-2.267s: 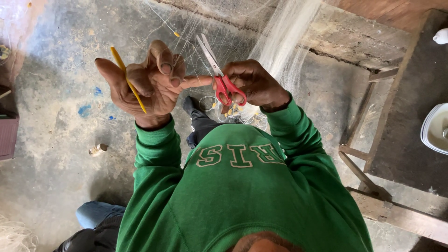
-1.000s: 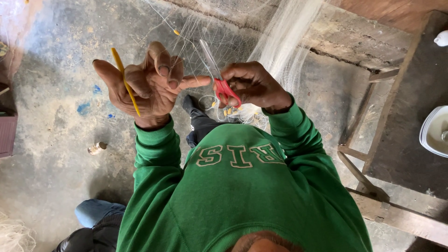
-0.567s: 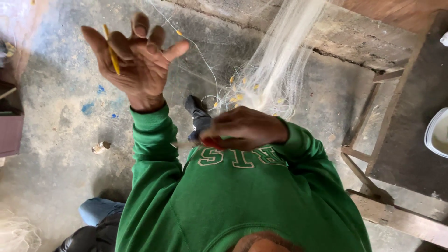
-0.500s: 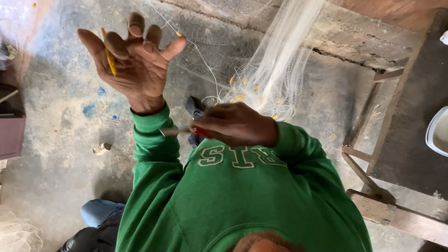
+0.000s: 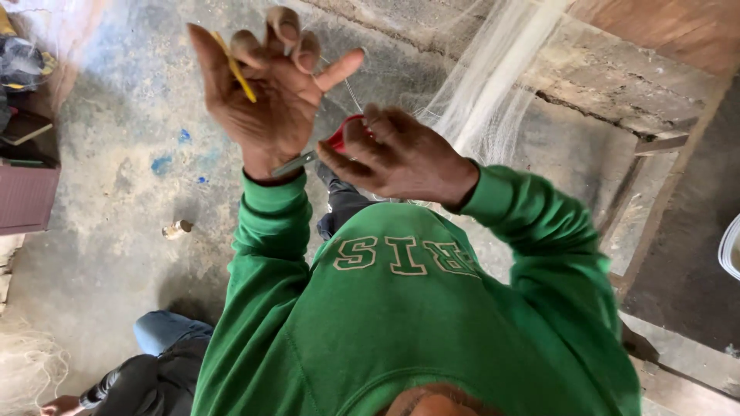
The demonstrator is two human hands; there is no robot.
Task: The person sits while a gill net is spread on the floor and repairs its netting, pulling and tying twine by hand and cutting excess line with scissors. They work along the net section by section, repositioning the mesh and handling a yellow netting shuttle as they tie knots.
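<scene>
Your left hand (image 5: 274, 85) is raised with the palm toward you, the fingers spread and only half curled. A thin, smooth yellow stick (image 5: 235, 68), long and pointed like a netting needle, is pinched between its thumb and first fingers. Your right hand (image 5: 397, 154) is closed around the red plastic handles of the scissors (image 5: 327, 146); the flat grey metal blades are together and point toward the wrist of your left hand, almost touching the green sleeve (image 5: 266, 208). Beyond your right hand hangs the fishing net (image 5: 493, 77), a fine, pale, nearly transparent mesh gathered into a soft bundle. Under both hands is the rough, stained concrete floor (image 5: 116, 177).

Compared with half a second ago, your right hand has come up from your chest and is now just beside your left hand. The left hand has stayed raised with the stick. The small yellow floats of the net are no longer visible.
</scene>
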